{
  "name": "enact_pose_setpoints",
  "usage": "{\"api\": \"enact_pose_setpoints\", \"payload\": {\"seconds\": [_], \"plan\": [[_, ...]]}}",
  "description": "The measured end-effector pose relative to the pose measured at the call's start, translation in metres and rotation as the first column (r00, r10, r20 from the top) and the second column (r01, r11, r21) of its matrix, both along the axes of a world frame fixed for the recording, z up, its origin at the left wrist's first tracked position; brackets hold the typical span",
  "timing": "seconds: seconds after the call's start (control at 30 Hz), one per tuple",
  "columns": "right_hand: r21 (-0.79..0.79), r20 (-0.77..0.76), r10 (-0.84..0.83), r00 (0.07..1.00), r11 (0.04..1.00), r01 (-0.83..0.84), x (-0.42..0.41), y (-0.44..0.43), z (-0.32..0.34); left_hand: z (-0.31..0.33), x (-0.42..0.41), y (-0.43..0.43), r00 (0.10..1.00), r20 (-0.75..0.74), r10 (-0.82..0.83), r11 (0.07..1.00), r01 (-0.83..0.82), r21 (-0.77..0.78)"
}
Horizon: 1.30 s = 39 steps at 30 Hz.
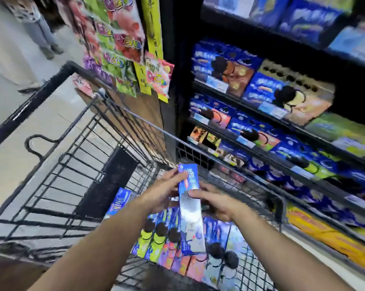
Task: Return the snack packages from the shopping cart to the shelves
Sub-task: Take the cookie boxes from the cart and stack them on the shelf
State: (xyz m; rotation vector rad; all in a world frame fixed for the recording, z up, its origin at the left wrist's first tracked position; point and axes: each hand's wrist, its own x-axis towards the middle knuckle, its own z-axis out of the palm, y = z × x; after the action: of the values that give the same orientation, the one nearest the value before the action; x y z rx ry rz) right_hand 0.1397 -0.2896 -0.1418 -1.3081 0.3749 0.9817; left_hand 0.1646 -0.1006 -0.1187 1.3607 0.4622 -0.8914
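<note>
Box in hand: long blue cardboard cookie box (190,208), held lengthwise above the cart's contents, its far end tipped up toward the shelves.
Left hand: the left hand (163,191) holds the upper part of the box, fingers along its left edge and thumb on its front, though blur softens the detail.
Right hand: the right hand (216,203) grips the middle of the box from the right, thumb across the face and fingers wrapped behind.
Cart: black wire shopping cart (72,164), parked just beside the shelving; a row of blue, green, pink and pale cookie packages (169,242) stands packed together at its near end, with one more blue packet leaning to their left.
Shelves: dark tiered store shelves (259,111) to the right, already well stocked with similar blue cookie boxes.
Progress: judged early to middle; one box is lifted out but not yet placed, and many packages wait in the cart.
Remaining: shelve this box among its matching kind, then take out the rest.
Surroundings: bright hanging gummy-candy bags (122,45) on the post ahead; another person's legs (40,36) stand far up the aisle.
</note>
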Motion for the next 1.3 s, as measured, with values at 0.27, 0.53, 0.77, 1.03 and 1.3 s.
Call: {"api": "enact_pose_setpoints", "payload": {"seconds": [0.27, 0.53, 0.77, 1.03, 1.3], "plan": [[-0.113, 0.095, -0.108, 0.990, 0.986, 0.119, -0.048, -0.144, 0.102, 0.091, -0.004, -0.139, 0.957, 0.117, 0.267, 0.963, -0.261, -0.062], [0.002, 0.165, -0.458, 0.873, 0.886, 0.464, -0.112, -0.227, 0.147, 0.140, -0.023, -0.231, 0.847, 0.165, 0.505, 0.860, -0.477, -0.184], [0.011, 0.391, -0.577, 0.717, 0.782, 0.623, -0.144, -0.255, 0.209, 0.108, 0.000, -0.276, 0.892, 0.331, 0.309, 0.951, -0.289, -0.111], [-0.320, 0.807, -0.258, 0.532, 0.565, 0.760, -0.166, -0.282, 0.311, 0.244, -0.023, -0.289, 0.858, 0.496, 0.133, 0.948, 0.035, -0.316], [-0.428, 0.898, 0.081, 0.432, 0.379, 0.820, -0.137, -0.341, 0.353, 0.268, -0.017, -0.341, 0.633, 0.773, -0.047, 0.999, 0.042, 0.026]]}}
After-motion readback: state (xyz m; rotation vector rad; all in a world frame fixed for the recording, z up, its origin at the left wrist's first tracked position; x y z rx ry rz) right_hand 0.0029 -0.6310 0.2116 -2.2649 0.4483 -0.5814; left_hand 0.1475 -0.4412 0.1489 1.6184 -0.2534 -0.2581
